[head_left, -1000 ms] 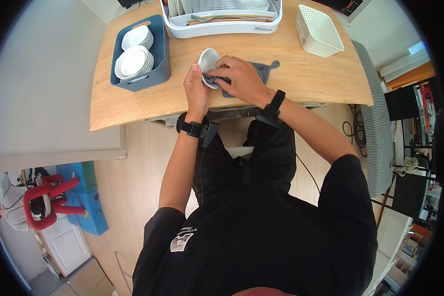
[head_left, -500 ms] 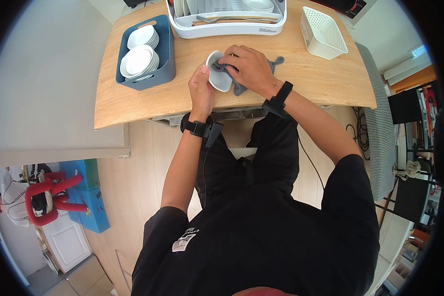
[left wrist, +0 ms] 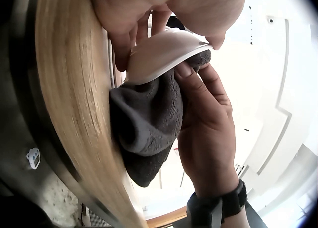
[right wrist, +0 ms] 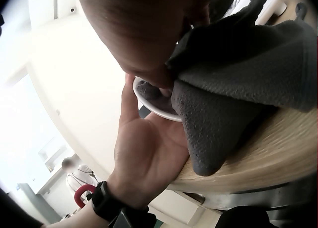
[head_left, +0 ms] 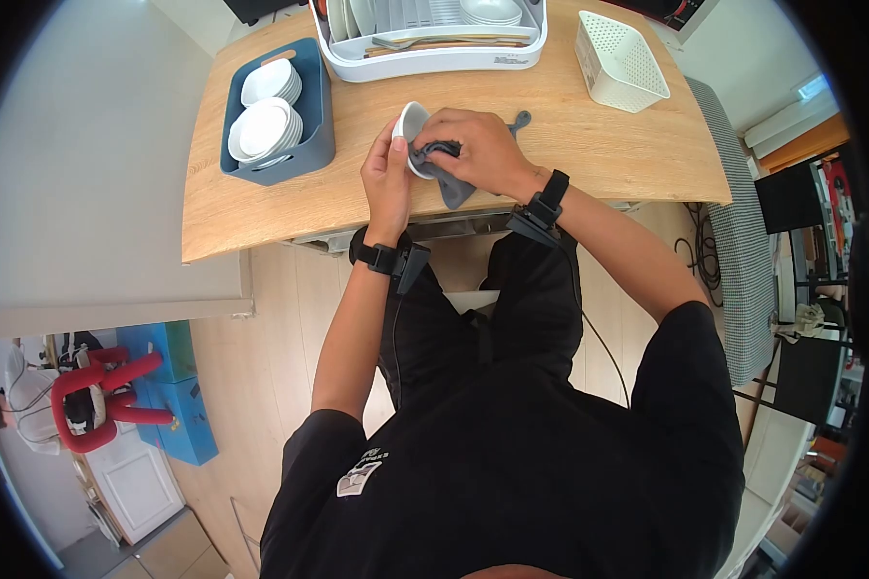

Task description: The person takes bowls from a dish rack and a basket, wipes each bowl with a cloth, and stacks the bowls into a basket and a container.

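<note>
My left hand [head_left: 386, 183] grips a white bowl [left wrist: 159, 56] from its outer side, tilted so its opening faces right. In the head view the thumb lies at the near part of the rim. My right hand [head_left: 483, 150] pinches a dark grey cloth [left wrist: 149, 118] and presses a bunched part of it into the bowl. The rest of the cloth hangs below the fingers, down beside the table edge in the left wrist view. In the right wrist view the cloth [right wrist: 213, 98] covers much of the bowl, leaving part of its rim in sight.
A blue bin [head_left: 304, 164] with stacked white dishes [head_left: 266, 130] stands at the table's left. At the back is a white dish rack [head_left: 425, 66] with plates, bowls and chopsticks. A cream perforated basket [head_left: 623, 68] sits at the back right of the wooden table [head_left: 570, 164].
The bowl has turned in my left hand, its opening swinging to and fro. My right hand has shifted over the rim with the cloth, and more cloth now hangs toward the table's front edge.
</note>
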`<state>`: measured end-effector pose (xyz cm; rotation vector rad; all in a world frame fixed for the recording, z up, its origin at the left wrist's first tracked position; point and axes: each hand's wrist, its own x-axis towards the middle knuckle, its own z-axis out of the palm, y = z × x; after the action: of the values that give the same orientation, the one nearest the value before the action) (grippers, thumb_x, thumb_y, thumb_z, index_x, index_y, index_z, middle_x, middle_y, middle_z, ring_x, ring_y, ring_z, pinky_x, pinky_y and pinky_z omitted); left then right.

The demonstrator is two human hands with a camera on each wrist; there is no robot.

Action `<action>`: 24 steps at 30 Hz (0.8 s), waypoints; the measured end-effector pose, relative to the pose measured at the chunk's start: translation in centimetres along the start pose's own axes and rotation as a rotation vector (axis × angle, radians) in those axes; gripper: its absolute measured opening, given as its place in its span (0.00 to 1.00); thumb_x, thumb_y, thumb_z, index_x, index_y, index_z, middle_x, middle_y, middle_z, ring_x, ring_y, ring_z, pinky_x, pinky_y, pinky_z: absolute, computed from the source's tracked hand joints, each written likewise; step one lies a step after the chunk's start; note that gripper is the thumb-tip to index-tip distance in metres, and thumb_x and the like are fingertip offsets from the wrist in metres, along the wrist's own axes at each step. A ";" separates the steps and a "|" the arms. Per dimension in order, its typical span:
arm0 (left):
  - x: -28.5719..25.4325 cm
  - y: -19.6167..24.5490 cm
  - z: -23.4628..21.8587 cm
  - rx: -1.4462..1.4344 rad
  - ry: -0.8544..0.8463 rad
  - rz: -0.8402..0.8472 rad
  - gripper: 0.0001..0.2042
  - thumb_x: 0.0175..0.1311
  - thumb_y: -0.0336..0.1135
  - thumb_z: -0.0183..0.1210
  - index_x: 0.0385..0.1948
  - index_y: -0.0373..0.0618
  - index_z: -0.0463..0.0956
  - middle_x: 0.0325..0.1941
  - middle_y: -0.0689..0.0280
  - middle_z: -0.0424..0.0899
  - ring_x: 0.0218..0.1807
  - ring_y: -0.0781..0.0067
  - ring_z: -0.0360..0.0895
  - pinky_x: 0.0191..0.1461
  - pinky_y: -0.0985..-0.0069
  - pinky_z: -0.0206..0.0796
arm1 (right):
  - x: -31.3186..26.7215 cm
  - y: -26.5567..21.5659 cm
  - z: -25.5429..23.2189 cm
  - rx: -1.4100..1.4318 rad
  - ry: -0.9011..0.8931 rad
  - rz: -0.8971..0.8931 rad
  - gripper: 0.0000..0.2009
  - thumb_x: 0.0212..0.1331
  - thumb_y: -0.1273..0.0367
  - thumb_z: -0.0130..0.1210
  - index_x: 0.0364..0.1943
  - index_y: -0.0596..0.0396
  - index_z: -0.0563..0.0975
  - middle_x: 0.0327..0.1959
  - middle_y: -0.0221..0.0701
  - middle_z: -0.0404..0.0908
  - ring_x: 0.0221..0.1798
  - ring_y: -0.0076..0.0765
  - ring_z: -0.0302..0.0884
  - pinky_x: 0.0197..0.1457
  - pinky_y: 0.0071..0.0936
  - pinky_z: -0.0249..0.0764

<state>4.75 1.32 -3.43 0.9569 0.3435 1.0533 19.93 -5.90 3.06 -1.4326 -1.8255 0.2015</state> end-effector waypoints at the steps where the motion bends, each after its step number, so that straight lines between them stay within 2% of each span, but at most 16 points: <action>1: 0.1 -0.2 -0.1 0.031 -0.014 0.015 0.25 0.76 0.43 0.56 0.66 0.33 0.68 0.60 0.61 0.79 0.59 0.75 0.76 0.63 0.75 0.70 | 0.1 -0.2 0.0 0.015 0.049 0.006 0.10 0.51 0.73 0.67 0.39 0.48 0.87 0.39 0.27 0.86 0.37 0.37 0.83 0.38 0.29 0.78; 2: 0.1 -0.3 -0.2 0.064 -0.027 0.030 0.25 0.76 0.43 0.56 0.66 0.33 0.69 0.60 0.61 0.79 0.58 0.76 0.76 0.62 0.76 0.70 | 0.1 -0.1 0.1 0.018 0.050 0.004 0.10 0.51 0.73 0.67 0.39 0.48 0.87 0.39 0.27 0.86 0.37 0.37 0.83 0.38 0.29 0.78; 4: 0.2 -0.5 -0.6 0.101 -0.049 0.032 0.25 0.76 0.43 0.56 0.65 0.33 0.70 0.59 0.61 0.80 0.57 0.76 0.77 0.61 0.77 0.70 | 0.4 0.2 0.3 -0.050 0.215 -0.043 0.10 0.52 0.73 0.66 0.39 0.47 0.87 0.39 0.26 0.85 0.37 0.37 0.84 0.38 0.27 0.79; 6: 0.2 -0.7 -0.9 0.131 -0.054 0.021 0.23 0.76 0.44 0.57 0.62 0.34 0.73 0.56 0.63 0.82 0.54 0.77 0.78 0.58 0.78 0.71 | 0.8 0.6 -0.1 -0.104 0.225 -0.050 0.10 0.51 0.73 0.67 0.39 0.47 0.87 0.39 0.25 0.85 0.38 0.36 0.84 0.38 0.27 0.80; 9: 0.1 -0.6 -0.9 0.108 -0.041 0.014 0.23 0.75 0.44 0.57 0.62 0.35 0.73 0.56 0.63 0.82 0.54 0.77 0.78 0.58 0.78 0.72 | 0.8 1.6 -0.6 -0.233 0.229 -0.107 0.11 0.51 0.73 0.67 0.39 0.45 0.87 0.39 0.22 0.85 0.38 0.36 0.84 0.39 0.29 0.80; 11: 0.0 -0.2 -0.9 0.038 -0.021 -0.028 0.24 0.74 0.43 0.59 0.62 0.34 0.72 0.56 0.62 0.82 0.54 0.76 0.79 0.59 0.76 0.73 | 0.5 1.9 -0.8 -0.329 0.166 -0.129 0.11 0.51 0.72 0.67 0.39 0.45 0.87 0.39 0.22 0.85 0.37 0.36 0.83 0.39 0.30 0.79; 12: 0.0 0.0 -0.8 0.007 -0.016 -0.020 0.24 0.73 0.43 0.60 0.62 0.34 0.72 0.56 0.61 0.82 0.55 0.75 0.79 0.60 0.75 0.73 | 0.4 1.9 -0.7 -0.326 0.164 -0.129 0.11 0.51 0.72 0.67 0.39 0.45 0.87 0.39 0.22 0.85 0.37 0.36 0.83 0.39 0.30 0.79; 14: -0.1 -0.3 -0.8 -0.029 -0.011 -0.021 0.25 0.72 0.43 0.61 0.62 0.33 0.72 0.56 0.60 0.81 0.55 0.74 0.79 0.60 0.74 0.73 | -0.3 1.8 -0.8 -0.250 0.132 -0.009 0.08 0.52 0.71 0.64 0.37 0.44 0.87 0.37 0.23 0.84 0.39 0.37 0.82 0.42 0.34 0.78; 17: 0.1 -0.3 -1.0 -0.088 -0.029 0.012 0.25 0.71 0.42 0.62 0.62 0.32 0.71 0.58 0.59 0.80 0.57 0.72 0.79 0.61 0.73 0.73 | -0.9 1.3 -0.8 -0.177 0.086 0.059 0.08 0.52 0.71 0.64 0.37 0.44 0.87 0.38 0.24 0.84 0.39 0.37 0.82 0.41 0.33 0.77; 19: 0.0 -0.2 -1.0 -0.023 -0.022 0.031 0.28 0.75 0.44 0.57 0.66 0.30 0.65 0.62 0.57 0.77 0.62 0.68 0.76 0.68 0.68 0.67 | -1.3 1.0 -0.7 -0.151 0.072 0.061 0.09 0.52 0.71 0.64 0.37 0.44 0.87 0.38 0.24 0.84 0.39 0.37 0.82 0.41 0.33 0.77; 23: -0.2 -0.4 -0.7 0.044 0.007 0.053 0.28 0.75 0.44 0.58 0.67 0.31 0.65 0.62 0.57 0.77 0.62 0.68 0.76 0.68 0.68 0.67 | -1.6 -0.4 -0.2 -0.038 0.022 0.069 0.08 0.52 0.70 0.64 0.37 0.44 0.87 0.38 0.24 0.85 0.37 0.37 0.82 0.40 0.34 0.78; 24: -0.2 -0.3 -0.8 0.033 -0.008 0.052 0.28 0.72 0.41 0.61 0.66 0.32 0.67 0.62 0.58 0.78 0.61 0.70 0.76 0.65 0.72 0.68 | -1.5 -0.6 0.0 -0.038 0.061 0.035 0.08 0.51 0.69 0.65 0.37 0.44 0.88 0.38 0.25 0.85 0.37 0.38 0.83 0.40 0.33 0.79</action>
<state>4.36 1.50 -4.17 1.0043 0.3317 1.0939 19.57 -7.40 2.74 -1.4821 -1.7645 0.1401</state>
